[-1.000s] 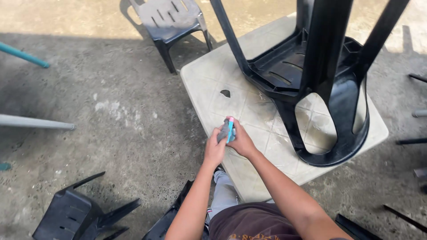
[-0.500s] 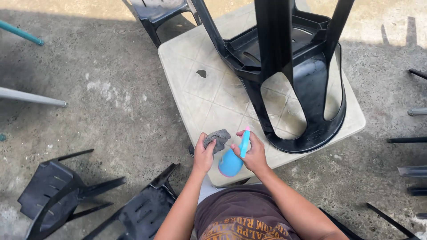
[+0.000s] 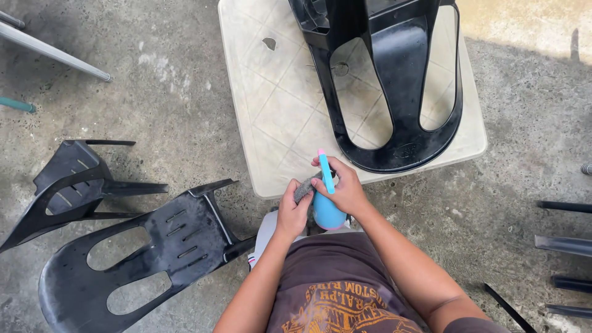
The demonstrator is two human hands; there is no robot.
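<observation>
My right hand (image 3: 343, 186) grips a light blue spray bottle (image 3: 327, 211) with a blue trigger and a pink tip, held over the near edge of a cream plastic table (image 3: 271, 117). My left hand (image 3: 293, 208) holds a small grey cloth (image 3: 303, 189) right against the bottle. A black plastic chair (image 3: 394, 80) lies upside down on the table, just beyond my hands.
Two black plastic chairs (image 3: 154, 246) (image 3: 68, 185) lie tipped over on the concrete floor at the left. A grey pole (image 3: 55, 52) and a teal pole (image 3: 15, 105) show at the upper left. Black chair legs (image 3: 564, 246) stick in from the right edge.
The view has dropped and closed in on my hands. Both hands came back from the table top to its near edge, with the bottle and the cloth still held together.
</observation>
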